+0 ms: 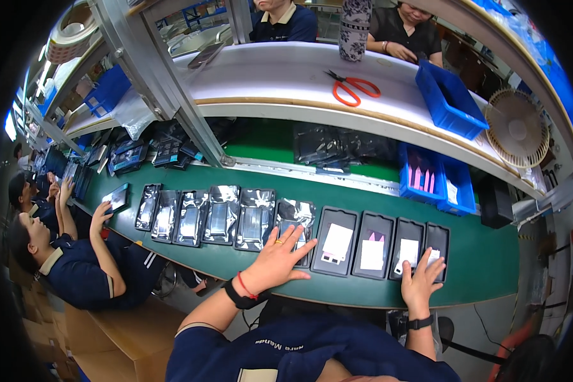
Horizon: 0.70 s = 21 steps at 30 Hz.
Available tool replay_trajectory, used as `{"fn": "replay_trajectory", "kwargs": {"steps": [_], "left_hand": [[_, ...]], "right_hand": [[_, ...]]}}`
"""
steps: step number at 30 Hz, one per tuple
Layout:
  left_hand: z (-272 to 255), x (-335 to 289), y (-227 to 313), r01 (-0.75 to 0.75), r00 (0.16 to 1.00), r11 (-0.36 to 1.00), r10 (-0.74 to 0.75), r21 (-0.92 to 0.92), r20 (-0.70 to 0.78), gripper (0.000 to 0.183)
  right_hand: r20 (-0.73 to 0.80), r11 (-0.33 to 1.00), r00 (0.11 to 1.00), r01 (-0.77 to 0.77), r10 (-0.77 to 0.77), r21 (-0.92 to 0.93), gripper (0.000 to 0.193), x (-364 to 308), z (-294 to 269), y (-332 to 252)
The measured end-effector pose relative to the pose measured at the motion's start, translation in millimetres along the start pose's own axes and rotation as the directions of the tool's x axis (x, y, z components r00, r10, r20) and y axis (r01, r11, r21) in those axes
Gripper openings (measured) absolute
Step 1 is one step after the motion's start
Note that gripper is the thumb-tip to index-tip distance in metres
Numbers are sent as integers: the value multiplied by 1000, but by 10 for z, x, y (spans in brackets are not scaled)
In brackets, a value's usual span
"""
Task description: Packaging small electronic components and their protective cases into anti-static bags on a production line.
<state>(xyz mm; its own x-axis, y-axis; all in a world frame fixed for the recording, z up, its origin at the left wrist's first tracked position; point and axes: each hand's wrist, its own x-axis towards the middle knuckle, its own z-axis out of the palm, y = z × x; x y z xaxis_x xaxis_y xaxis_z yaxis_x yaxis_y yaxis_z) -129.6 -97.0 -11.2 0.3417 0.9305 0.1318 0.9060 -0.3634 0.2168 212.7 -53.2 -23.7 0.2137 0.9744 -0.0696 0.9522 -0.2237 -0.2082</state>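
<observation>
**On the green belt, two flat hands and a tight row of trays**

On the green conveyor belt (248,267), a row of black trays is laid out edge to edge, and both hands are spread flat over it. The left hand (279,258) is pressed, fingers splayed and gripping nothing, on a tray in a clear bag (293,219) at the near edge of the belt. The right hand (421,280) is laid open, fingers extended and unclenched, on the last black tray (437,245) toward the belt's right end. Between the two, three open trays (372,245) with white and pink inserts are left uncovered.

Trouble is easily pictured here. A tray could be nudged off the belt's near edge if either palm is dragged toward the body. The loose inserts could be knocked out of their pockets by a sweeping wrist. The glossy bag could be made to slide under the left palm, and its bagged neighbours (219,216) further left along the belt shoved askew, since they are seated touching one another. A co-worker's arm (99,219) is reached in at the belt's far left.
</observation>
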Motion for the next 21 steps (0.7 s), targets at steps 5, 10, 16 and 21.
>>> {"fn": "replay_trajectory", "kwargs": {"steps": [5, 10, 16, 21], "left_hand": [[-491, 553, -478, -101, 994, 966, 106, -240, 12, 75], [-258, 1877, -1148, 119, 985, 991, -125, 62, 119, 76], [87, 2084, -1549, 139, 989, 988, -141, -64, -33, 58], [-218, 1617, -1679, 310, 907, 943, -332, -125, -258, 23]], "right_hand": [[-89, 876, 875, 481, -476, 33, 75, 267, -652, -426], [-25, 546, 546, 838, -837, 7, 58, 1007, -729, -1354], [161, 461, 438, 873, -884, 160, 58, 1735, -362, -2417], [104, 256, 248, 964, -963, 77, 82, 1925, -31, -2934]]}}
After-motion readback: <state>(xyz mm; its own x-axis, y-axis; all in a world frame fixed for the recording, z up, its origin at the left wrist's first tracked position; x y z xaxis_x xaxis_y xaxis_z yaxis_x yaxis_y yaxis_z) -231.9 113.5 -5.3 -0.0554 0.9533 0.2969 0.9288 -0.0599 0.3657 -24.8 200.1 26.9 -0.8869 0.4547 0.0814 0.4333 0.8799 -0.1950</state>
